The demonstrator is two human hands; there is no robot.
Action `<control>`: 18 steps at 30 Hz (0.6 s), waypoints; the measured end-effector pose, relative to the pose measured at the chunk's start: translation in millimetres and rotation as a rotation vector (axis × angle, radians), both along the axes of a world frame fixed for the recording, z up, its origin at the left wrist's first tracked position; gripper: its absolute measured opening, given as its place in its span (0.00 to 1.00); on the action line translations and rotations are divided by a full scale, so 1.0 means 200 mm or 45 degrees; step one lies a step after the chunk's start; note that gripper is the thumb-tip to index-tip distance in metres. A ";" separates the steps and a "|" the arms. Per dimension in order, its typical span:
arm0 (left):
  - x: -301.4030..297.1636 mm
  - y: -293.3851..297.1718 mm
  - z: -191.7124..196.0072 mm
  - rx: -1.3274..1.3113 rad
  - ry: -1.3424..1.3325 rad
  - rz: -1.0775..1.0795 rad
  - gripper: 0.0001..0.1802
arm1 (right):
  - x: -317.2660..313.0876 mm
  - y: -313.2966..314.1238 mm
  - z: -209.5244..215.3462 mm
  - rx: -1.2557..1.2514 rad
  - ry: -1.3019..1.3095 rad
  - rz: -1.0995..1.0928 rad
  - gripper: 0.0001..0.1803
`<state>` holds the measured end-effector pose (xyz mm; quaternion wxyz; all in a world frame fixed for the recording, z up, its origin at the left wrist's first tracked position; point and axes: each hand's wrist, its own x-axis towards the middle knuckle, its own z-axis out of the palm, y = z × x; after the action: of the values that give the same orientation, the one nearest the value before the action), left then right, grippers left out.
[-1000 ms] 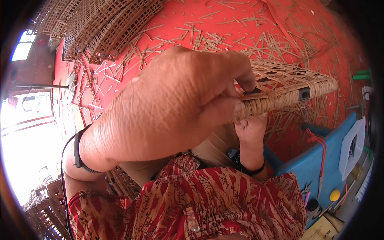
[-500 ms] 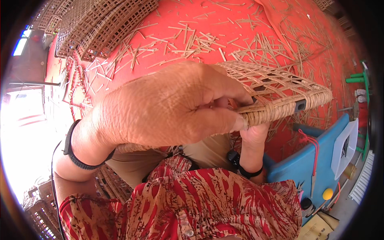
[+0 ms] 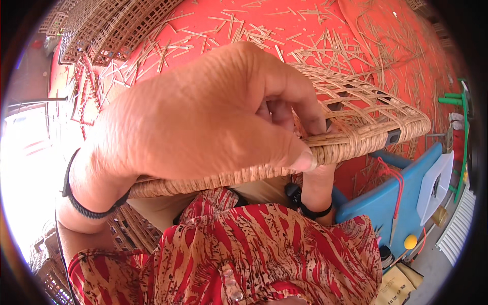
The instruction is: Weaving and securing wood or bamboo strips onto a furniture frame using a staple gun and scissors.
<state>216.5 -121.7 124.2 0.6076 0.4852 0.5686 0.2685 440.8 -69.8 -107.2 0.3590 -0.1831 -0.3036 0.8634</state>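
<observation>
A woven rattan panel [image 3: 373,119], with an open lattice and a tightly wrapped rim, is held level in front of my chest. My left hand [image 3: 203,117] bends over its near edge. Its thumb presses on the wrapped rim and its forefinger reaches the lattice side, so the rim lies between them. Near that fingertip is a small dark piece, too small to make out. Another dark square piece [image 3: 393,136] sits in the rim toward the right corner. From below comes my right hand [image 3: 320,175], against the panel's underside; its fingers are hidden behind the rim.
Cut rattan strips [image 3: 335,51] litter the red floor covering [image 3: 203,23]. Woven lattice baskets [image 3: 114,30] are stacked at the far left. To my right stands a blue plastic stool [image 3: 366,203] with a red cord, scissors and a white tray [image 3: 434,188] by it.
My left hand has shifted slightly up and left, and the gap between its thumb and forefinger looks wider. More of the near rim shows below it. The panel's right corner sits slightly farther right.
</observation>
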 end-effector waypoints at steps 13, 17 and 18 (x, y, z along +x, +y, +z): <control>0.09 -0.07 -0.10 0.536 0.317 -0.075 0.17 | 0.03 -0.10 -0.07 0.240 -0.207 -0.176 0.24; 0.14 -0.10 -0.09 0.526 0.369 -0.041 0.16 | 0.13 -0.15 -0.14 0.393 -0.399 -0.245 0.23; 0.15 -0.11 -0.09 0.519 0.363 -0.038 0.16 | 0.14 -0.15 -0.15 0.416 -0.427 -0.248 0.23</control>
<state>246.2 -143.9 107.1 0.4147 0.6389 0.5755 0.2976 469.5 -100.5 -137.9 0.4098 -0.2918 -0.4754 0.7217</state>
